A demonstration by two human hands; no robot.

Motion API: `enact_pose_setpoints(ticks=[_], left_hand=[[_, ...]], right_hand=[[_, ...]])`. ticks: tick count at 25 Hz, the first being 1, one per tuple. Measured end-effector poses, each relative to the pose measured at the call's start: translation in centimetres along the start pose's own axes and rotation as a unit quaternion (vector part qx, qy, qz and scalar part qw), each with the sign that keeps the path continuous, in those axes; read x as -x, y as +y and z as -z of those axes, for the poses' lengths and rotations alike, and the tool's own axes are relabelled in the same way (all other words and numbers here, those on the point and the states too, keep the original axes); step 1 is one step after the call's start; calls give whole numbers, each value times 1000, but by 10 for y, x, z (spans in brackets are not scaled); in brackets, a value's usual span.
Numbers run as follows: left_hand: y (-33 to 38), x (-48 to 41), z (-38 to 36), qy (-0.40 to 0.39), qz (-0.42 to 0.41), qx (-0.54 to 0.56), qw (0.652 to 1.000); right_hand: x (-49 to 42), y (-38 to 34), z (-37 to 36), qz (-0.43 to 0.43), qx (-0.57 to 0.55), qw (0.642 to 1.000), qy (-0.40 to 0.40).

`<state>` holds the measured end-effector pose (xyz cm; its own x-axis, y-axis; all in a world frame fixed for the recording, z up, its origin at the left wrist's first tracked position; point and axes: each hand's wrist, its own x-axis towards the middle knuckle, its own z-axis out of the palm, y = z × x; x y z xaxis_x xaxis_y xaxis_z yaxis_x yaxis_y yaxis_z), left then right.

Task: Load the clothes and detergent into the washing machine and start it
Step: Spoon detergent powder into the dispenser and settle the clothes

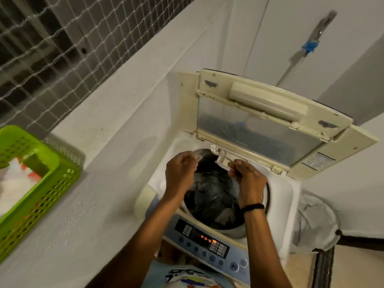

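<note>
A cream top-loading washing machine (288, 196) stands with its lid (270, 121) raised. Dark grey clothes (212, 192) fill the drum. My left hand (180, 171) hovers over the drum's left rim with its fingers curled shut; nothing shows in it. Over the drum's back right, my right hand (249, 179) pinches a thin pale handle (227, 158). The handle reaches to the small detergent compartment (218, 151) at the drum's back edge. The control panel (207, 242) in front shows lit orange digits.
A green perforated basket (41, 183) holding white and orange items sits on the white ledge (93, 204) to the left. A white mesh laundry bin (315, 221) stands right of the machine. A netted window is up left. A tap with a blue fitting (309, 46) hangs on the far wall.
</note>
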<state>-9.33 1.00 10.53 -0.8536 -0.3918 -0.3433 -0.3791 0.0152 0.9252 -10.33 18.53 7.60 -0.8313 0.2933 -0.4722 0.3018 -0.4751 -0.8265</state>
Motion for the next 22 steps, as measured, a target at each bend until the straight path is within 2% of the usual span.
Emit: enact_pose_setpoints(ticks=[2,4,7,10,12,15,17,19,20,22], left_hand=[[16,29,42,28,-59,-47,997],[33,58,85,63,-97,-31,993],[53,96,137,116,-169,5,979],[64,121,190,220,-209,13,953],[70,133,224,314,-236,-4,920],[65,142,280,439,-256,-55,859],[53,142,321,480,-211,-127,842],[42,138,356,465,-140,-214,847],[39,136,368,442,-109,-252,854],[34,131,381,386,-59,-294,873]], right_hand=[[26,-13,-21,-5,-11,999,-43],[52,-23,-48,-17,-10,995,-101],[93,-39,-89,-40,49,985,-158],[138,-44,-137,-53,117,962,-241],[166,-41,-170,-32,150,938,-310],[195,-23,-217,39,211,887,-408],[209,-4,-252,93,267,843,-458],[220,15,-285,161,352,798,-461],[224,24,-299,204,412,761,-457],[229,38,-324,306,539,654,-434]])
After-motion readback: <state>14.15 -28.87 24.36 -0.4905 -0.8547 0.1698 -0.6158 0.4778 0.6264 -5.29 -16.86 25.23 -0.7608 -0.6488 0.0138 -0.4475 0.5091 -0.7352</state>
